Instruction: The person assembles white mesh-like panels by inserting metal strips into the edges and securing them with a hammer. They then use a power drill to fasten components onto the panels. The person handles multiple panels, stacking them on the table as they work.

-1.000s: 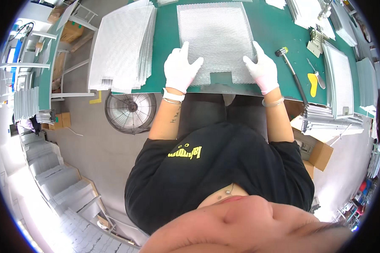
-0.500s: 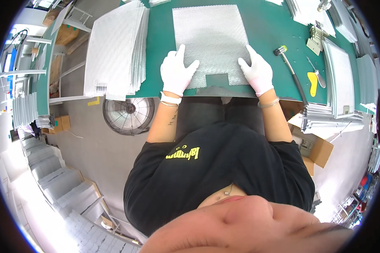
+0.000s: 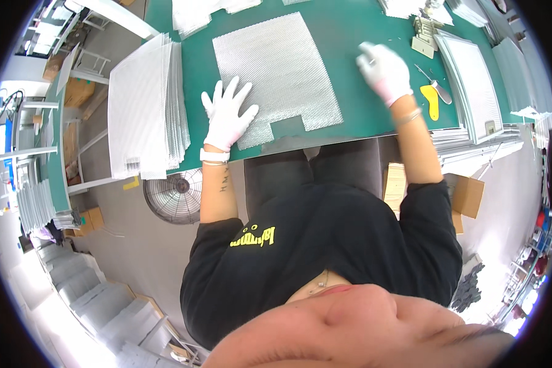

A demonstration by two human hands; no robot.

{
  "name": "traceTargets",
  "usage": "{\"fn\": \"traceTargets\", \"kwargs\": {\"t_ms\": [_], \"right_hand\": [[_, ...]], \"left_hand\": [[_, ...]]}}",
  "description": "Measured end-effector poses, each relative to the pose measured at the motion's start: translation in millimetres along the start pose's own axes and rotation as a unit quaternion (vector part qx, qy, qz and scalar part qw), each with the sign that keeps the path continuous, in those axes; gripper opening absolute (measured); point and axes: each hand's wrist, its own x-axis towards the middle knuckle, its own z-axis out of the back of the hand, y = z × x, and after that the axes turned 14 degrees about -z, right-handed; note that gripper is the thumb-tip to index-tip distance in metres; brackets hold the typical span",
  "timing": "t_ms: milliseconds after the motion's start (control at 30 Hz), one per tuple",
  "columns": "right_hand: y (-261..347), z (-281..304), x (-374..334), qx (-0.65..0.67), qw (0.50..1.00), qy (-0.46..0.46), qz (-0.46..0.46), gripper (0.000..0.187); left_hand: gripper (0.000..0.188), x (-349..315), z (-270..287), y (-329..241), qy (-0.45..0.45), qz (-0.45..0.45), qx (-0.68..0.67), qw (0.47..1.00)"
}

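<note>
A silvery mesh sheet (image 3: 276, 67) with a rectangular notch in its near edge lies flat on the green table (image 3: 196, 98), slightly turned. On its left edge rests my left hand (image 3: 227, 116), gloved in white, fingers spread and pressing down. My right hand (image 3: 384, 70), also gloved, is over the table to the right of the sheet and apart from it. Its fingers are curled and somewhat blurred, and what they hold is hidden. To its right lie a yellow flat piece (image 3: 431, 101) and a screwdriver-like tool (image 3: 437, 86).
A tall stack of mesh sheets (image 3: 144, 107) stands at the left table edge. More mesh (image 3: 208, 12) lies at the back. At the right are a metal fixture (image 3: 423, 37) and framed mesh panels (image 3: 475, 86). Below the table are a floor fan (image 3: 178, 193) and cardboard box (image 3: 469, 196).
My right hand has left the mesh sheet and moved right, its fingers now curled. The hammer no longer shows where it lay. My left hand has flattened onto the sheet, and the view has shifted.
</note>
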Motion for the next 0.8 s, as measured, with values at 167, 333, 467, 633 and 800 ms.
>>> {"fn": "traceTargets", "kwargs": {"t_ms": [167,333,467,633,800], "right_hand": [[-208.8,8.4,69.7,-0.224,0.968,-0.094,-0.060,0.047],[-234.5,8.4,100.1,-0.286,0.954,0.071,-0.058,0.063],[-222.7,25.4,117.5,-0.321,0.923,0.190,-0.091,0.044],[-123.1,43.0,64.7,-0.124,0.990,0.038,-0.064,0.032],[47.8,74.6,-106.9,0.399,0.866,0.300,-0.013,0.013]], "left_hand": [[0.059,-6.9,18.7,-28.7,0.034,-0.027,0.010,0.999],[0.063,-27.3,40.3,-72.5,-0.050,0.006,0.036,0.998],[0.038,-48.8,67.9,-118.5,-0.136,-0.094,-0.143,0.976],[0.021,-126.5,-3.9,-153.5,0.074,0.185,-0.710,0.676],[0.026,-113.7,-40.1,-163.9,-0.225,0.383,-0.819,0.362]]}}
